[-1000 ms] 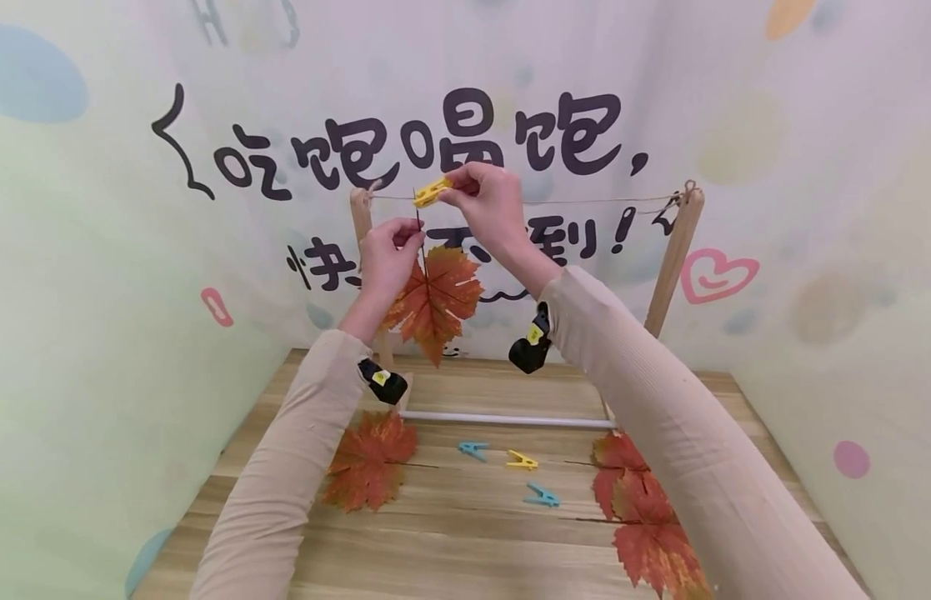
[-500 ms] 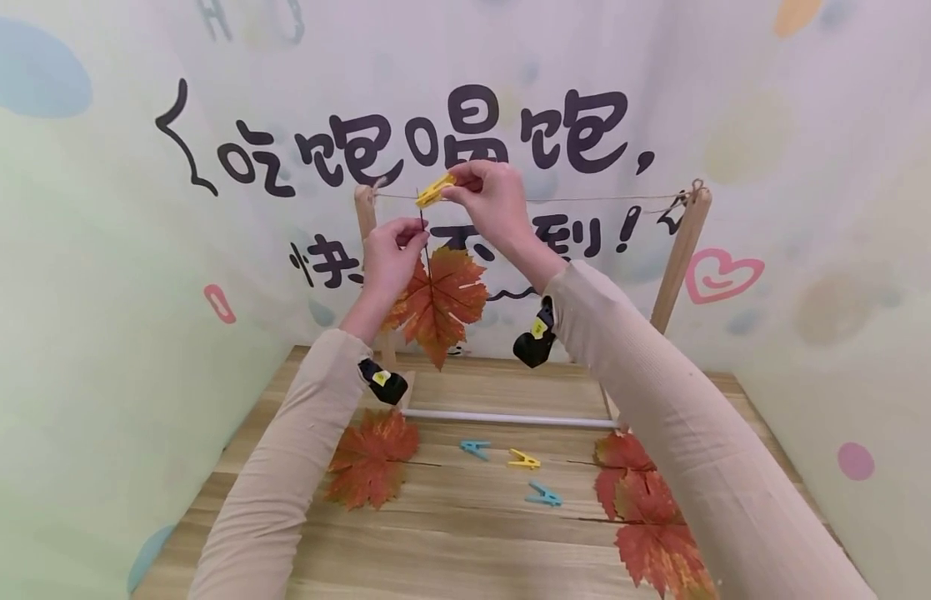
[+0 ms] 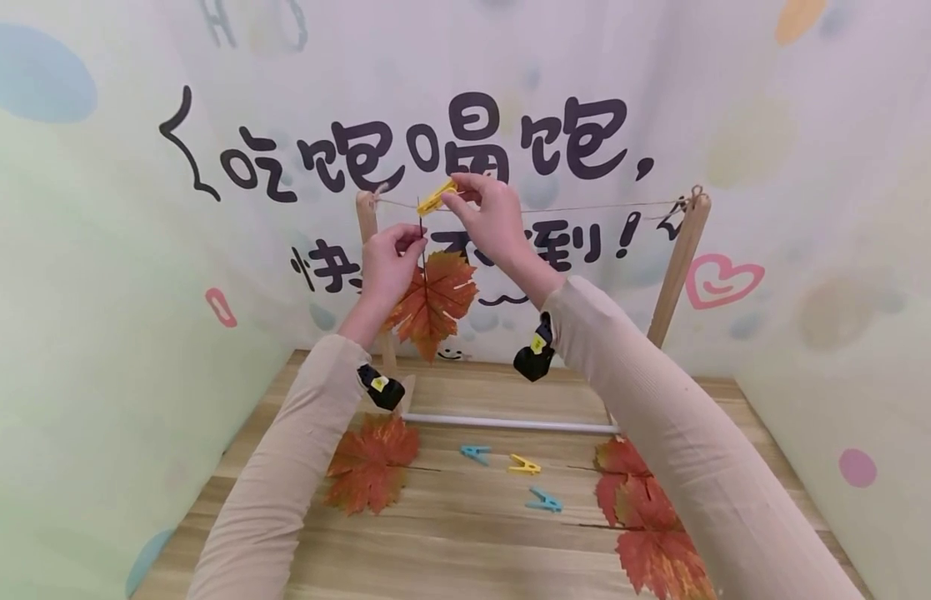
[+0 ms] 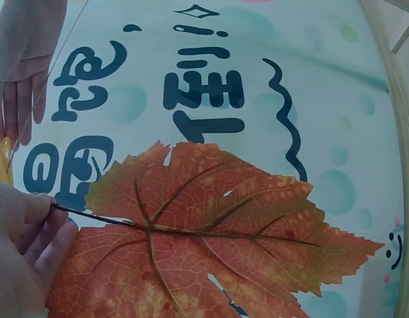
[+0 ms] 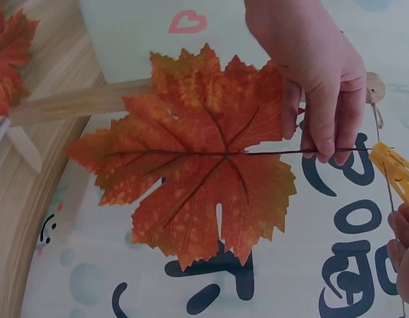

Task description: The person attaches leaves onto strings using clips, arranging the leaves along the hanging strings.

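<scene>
I have the left hand [image 3: 388,260] on my feed pinching the stem [image 5: 292,152] of an orange-red maple leaf [image 3: 437,292] below the twine [image 3: 600,206], the right hand [image 3: 497,215] gripping a yellow clothespin [image 3: 436,198] at the stem's upper end.

Two hands [image 3: 495,218], four leaves [image 3: 438,300], two yellow pegs [image 3: 524,464], two blue pegs [image 3: 544,500], two posts [image 3: 677,283] show.
</scene>
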Demonstrator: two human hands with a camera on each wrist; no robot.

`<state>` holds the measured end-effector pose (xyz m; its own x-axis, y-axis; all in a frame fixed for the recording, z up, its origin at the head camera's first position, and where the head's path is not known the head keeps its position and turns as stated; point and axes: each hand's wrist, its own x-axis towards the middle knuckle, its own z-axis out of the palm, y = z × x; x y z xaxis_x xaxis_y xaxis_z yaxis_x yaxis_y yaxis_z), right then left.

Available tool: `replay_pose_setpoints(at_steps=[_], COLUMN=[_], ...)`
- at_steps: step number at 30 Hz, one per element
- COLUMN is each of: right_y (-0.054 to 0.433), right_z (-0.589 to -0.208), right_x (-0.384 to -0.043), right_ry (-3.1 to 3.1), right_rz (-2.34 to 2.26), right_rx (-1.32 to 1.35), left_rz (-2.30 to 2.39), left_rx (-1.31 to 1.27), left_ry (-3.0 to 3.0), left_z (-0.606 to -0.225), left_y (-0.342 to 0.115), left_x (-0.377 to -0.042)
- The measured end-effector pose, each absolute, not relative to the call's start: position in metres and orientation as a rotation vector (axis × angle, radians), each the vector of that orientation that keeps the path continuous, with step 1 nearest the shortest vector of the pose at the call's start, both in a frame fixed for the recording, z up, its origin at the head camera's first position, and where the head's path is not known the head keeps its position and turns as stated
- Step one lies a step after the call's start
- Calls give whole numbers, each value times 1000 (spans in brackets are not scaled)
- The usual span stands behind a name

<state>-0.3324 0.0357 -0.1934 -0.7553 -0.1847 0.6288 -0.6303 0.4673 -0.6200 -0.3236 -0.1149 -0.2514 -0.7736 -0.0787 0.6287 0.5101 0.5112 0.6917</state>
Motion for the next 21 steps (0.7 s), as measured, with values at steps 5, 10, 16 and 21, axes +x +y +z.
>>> replay_pose_setpoints(at_steps=[5, 10, 16, 21], right_y=[32, 29, 29, 32], right_z=[-190, -186, -186, -187], right_x=[-330, -331, -332, -333], right_ry=[-2200, -2185, -2244, -2309], right_rz=[1285, 1300, 1294, 1243], right_rx=[667, 634, 631, 644], left_rz=[-1262, -1260, -1260, -1241], left_rx=[-333, -328, -329, -333], left_ry=[-2170, -2176, -2188, -2194], left_z=[-252, -253, -252, -252], left_y=[-116, -117, -117, -117], left_x=[-323, -324, -324, -323])
